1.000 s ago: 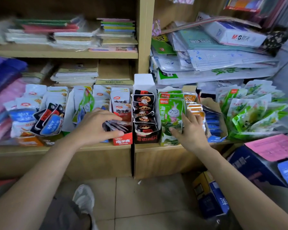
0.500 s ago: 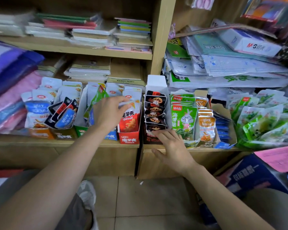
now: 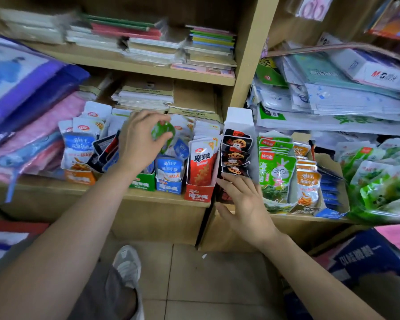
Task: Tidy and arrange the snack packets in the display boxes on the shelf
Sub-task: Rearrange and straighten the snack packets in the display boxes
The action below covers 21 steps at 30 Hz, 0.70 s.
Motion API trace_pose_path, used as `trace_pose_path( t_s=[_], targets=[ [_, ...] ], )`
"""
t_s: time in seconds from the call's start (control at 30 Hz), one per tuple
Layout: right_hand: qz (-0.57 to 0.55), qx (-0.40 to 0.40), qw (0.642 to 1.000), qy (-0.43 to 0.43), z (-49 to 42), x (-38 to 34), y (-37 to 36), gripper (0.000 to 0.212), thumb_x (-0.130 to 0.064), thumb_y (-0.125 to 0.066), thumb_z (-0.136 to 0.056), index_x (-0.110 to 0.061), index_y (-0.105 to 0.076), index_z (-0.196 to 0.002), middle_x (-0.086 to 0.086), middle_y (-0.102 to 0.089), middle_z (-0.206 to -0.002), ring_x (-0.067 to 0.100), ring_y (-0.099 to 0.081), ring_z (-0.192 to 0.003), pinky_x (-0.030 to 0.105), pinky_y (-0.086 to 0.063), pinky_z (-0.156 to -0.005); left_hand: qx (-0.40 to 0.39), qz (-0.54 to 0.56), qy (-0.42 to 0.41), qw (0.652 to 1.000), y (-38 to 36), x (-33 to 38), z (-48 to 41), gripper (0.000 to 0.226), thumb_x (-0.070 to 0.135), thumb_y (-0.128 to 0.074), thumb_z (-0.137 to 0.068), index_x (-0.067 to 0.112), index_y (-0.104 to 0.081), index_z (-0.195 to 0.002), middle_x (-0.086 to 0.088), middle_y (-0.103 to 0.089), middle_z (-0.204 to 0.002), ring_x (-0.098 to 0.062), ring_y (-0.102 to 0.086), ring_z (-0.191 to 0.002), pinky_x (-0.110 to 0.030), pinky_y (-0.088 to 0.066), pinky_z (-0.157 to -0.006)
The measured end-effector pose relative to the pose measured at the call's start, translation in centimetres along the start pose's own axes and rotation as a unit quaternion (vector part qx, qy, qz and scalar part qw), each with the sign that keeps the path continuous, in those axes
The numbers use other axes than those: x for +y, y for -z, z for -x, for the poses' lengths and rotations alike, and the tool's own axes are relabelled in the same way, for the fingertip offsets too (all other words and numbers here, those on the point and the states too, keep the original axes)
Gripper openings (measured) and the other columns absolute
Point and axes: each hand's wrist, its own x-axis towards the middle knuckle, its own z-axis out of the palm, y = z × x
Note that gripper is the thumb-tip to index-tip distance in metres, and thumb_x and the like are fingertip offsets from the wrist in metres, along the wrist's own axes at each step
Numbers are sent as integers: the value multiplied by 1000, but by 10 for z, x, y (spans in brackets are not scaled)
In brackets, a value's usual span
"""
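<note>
Left hand (image 3: pixel 136 144) pinching green packet (image 3: pixel 163 132) over green box (image 3: pixel 143 181); right hand (image 3: pixel 245 202) spread at black-packet box (image 3: pixel 238 116).

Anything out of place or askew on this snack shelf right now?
Yes. The dark packets left of the left hand, which grips a green packet, lean sideways instead of standing upright like their neighbours. At far right, the pale green bags lie in a loose heap, not in a row.

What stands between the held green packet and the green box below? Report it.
Nothing visible blocks it: the left hand pinches the green packet just above the green box, though the wrist hides part of the box's opening.
</note>
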Motion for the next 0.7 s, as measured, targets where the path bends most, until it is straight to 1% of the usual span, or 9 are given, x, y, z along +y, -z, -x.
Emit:
trace_pose_path(
  t_s=[0.07, 0.13, 0.2, 0.27, 0.37, 0.47, 0.53, 0.6, 0.7],
  targets=[
    [-4, 4, 1000, 18, -14, -19, -5, 54, -36, -65, -89, -23, -52, -140, -3, -46, -147, 22, -41, -134, 42, -37, -103, -58, 33, 26, 997, 13, -13, 5, 33, 36, -72, -89, 27, -69, -120, 3, -64, -124, -24, -53, -122, -43, -43, -100],
    [-6, 1, 999, 33, -32, -36, -10, 60, -37, -66, -89, -24, -47, -144, -1, -40, -152, 24, -36, -137, 43, -35, -105, -146, 33, 11, 989, 24, -19, 12, 40, 44, -68, -90, 32, -64, -128, 7, -58, -137, -19, -45, -132, -45, -35, -109],
    [0, -14, 999, 29, -53, -48, -17, 67, -41, -67, -89, -25, -41, -148, 1, -34, -156, 27, -31, -140, 48, -34, -107, -225, -28, -33, 973, 32, -22, 19, 48, 52, -69, -86, 40, -61, -132, 14, -53, -142, -15, -43, -133, -44, -33, -111],
    [9, -38, 999, -2, -78, -53, -25, 76, -50, -68, -86, -25, -36, -151, 1, -27, -159, 27, -24, -144, 51, -30, -109, -266, -86, -67, 958, 36, -26, 26, 47, 57, -72, -83, 44, -62, -127, 18, -57, -138, -14, -48, -127, -42, -37, -108],
    [22, -107, 992, -65, -109, -52, -35, 96, -70, -66, -76, -29, -26, -154, -3, -18, -163, 26, -15, -145, 52, -22, -116, -270, -67, -66, 958, 42, -31, 34, 36, 51, -76, -81, 43, -68, -116, 17, -66, -121, -10, -59, -111, -42, -43, -101],
    [40, -135, 986, -84, -125, -48, -39, 109, -80, -67, -64, -31, -28, -152, -5, -19, -161, 27, -15, -142, 53, -24, -114, -242, -43, -76, 966, 44, -30, 41, 26, 47, -79, -80, 38, -73, -104, 22, -68, -103, -2, -58, -90, -35, -40, -97],
    [47, -154, 983, -87, -130, -47, -38, 106, -78, -72, -61, -34, -35, -150, -4, -18, -159, 29, -13, -142, 57, -23, -113, -223, -41, -86, 970, 42, -30, 44, 20, 46, -79, -80, 37, -73, -96, 26, -62, -89, 1, -52, -83, -33, -36, -95],
    [52, -178, 979, -81, -132, -47, -37, 94, -71, -78, -61, -38, -45, -143, -4, -15, -159, 30, -9, -142, 58, -21, -112, -211, -36, -84, 973, 41, -30, 45, 14, 44, -80, -80, 36, -71, -87, 31, -52, -76, 1, -50, -78, -31, -34, -93],
    [22, -193, 978, -73, -132, -40, -32, 78, -61, -82, -64, -42, -55, -134, -8, -15, -158, 28, -10, -141, 56, -22, -111, -189, -25, -79, 978, 39, -31, 43, 14, 40, -81, -80, 36, -68, -80, 31, -48, -67, 0, -52, -74, -32, -40, -93]
  ],
)
